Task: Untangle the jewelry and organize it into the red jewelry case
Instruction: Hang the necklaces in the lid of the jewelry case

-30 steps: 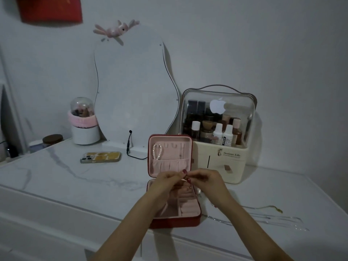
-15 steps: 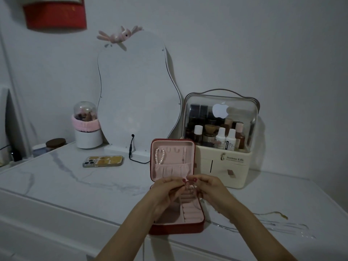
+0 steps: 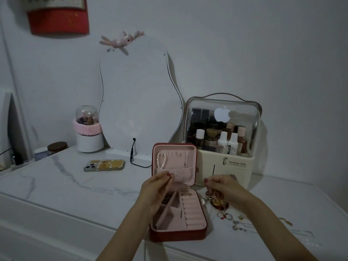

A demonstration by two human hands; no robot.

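Fingers of left hand (image 3: pixel 156 187) pinch small gold piece (image 3: pixel 172 175) before lid of open red jewelry case (image 3: pixel 177 232). Right hand (image 3: pixel 224 187) curled, holds thin strand, over tangled jewelry pile (image 3: pixel 218 203) right of case on marble table (image 3: pixel 75 185).

Open red jewelry case (image 3: pixel 177 233) on marble table (image 3: pixel 75 185)

On the cream drawer front of the cosmetics organizer (image 3: pixel 224 166), far right on the table, dark letters read "Serious Life" beside a small emblem; a finer line beneath is too small to read. A white apple logo (image 3: pixel 222 113) sits on its clear lid. Inside, a white bottle (image 3: pixel 233 144) bears vertical dark lettering, perhaps "Hidrola", though it is blurred. On the red wall hanging (image 3: pixel 58 17), far left, cropped digits show, possibly "40".
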